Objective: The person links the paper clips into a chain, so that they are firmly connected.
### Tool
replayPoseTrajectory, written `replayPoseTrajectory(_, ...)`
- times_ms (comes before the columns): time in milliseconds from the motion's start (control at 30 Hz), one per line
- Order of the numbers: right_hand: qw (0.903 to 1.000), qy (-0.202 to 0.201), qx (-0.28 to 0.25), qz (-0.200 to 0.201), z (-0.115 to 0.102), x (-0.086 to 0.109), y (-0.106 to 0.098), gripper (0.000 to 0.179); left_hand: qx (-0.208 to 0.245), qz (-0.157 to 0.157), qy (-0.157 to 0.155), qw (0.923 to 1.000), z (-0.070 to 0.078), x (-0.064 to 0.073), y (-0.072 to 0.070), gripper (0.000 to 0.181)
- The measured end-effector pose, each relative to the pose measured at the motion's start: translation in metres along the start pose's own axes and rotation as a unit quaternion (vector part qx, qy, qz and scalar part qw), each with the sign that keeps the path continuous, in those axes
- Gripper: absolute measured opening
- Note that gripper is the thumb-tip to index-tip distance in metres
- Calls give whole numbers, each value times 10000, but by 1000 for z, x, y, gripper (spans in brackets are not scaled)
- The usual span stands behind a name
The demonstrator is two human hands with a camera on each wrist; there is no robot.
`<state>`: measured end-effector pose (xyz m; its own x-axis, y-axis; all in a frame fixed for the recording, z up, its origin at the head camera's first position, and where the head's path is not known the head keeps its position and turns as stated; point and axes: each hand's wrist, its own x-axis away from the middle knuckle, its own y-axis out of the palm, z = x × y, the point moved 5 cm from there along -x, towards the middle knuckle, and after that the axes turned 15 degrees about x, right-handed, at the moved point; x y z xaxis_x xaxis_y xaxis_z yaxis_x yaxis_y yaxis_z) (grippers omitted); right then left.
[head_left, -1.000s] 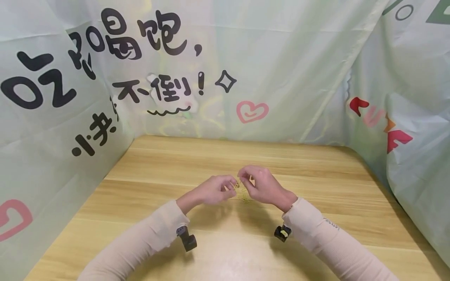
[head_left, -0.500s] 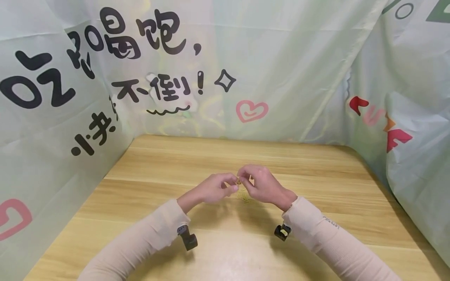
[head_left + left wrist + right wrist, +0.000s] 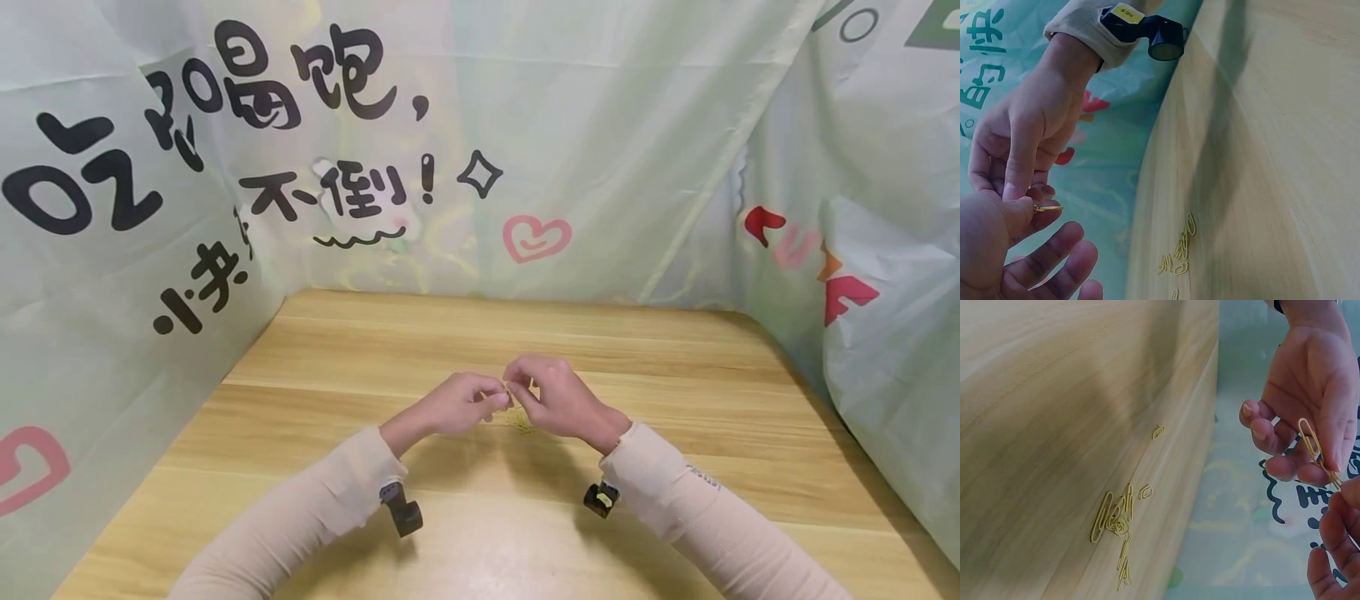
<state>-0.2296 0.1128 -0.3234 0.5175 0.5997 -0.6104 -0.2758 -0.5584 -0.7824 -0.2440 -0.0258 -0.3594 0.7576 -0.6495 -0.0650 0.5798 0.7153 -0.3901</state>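
Over the table, my left hand (image 3: 461,404) and right hand (image 3: 558,400) meet at the fingertips. In the right wrist view a gold paper clip (image 3: 1309,439) sticks out from the left thumb and fingers. More gold wire (image 3: 1335,480) runs from its end to the right fingertips; whether the two are linked is too small to tell. The left wrist view shows the clip (image 3: 1049,208) edge-on, the left thumb pressing at it and the right fingers pinching close beside. On the table below lies a loose group of gold paper clips (image 3: 1102,517).
The wooden table (image 3: 360,333) has fabric screens (image 3: 600,167) along its back and sides. One small clip (image 3: 1158,432) lies apart from the group. A black wrist camera (image 3: 401,510) hangs under the left cuff, another camera (image 3: 602,498) under the right.
My left fingertips have come up against the right ones, closing the small gap between the hands. The left thumb and forefinger have drawn together. The clips on the table look unmoved.
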Motion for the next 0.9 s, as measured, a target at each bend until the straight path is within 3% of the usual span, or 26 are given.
replayPoseTrajectory(300,9992,269,99,-261,8,1,2,9,-161,85,35,9998,-1,3,-6,22)
replayPoseTrajectory(567,9866,831,253,-1378,20,8,12,34,-244,186,42,9995,-5,5,-8,21)
replayPoseTrajectory(900,9665,1117,195,-2303,29,13,25,23,-307,291,39,9991,-5,8,-12,23)
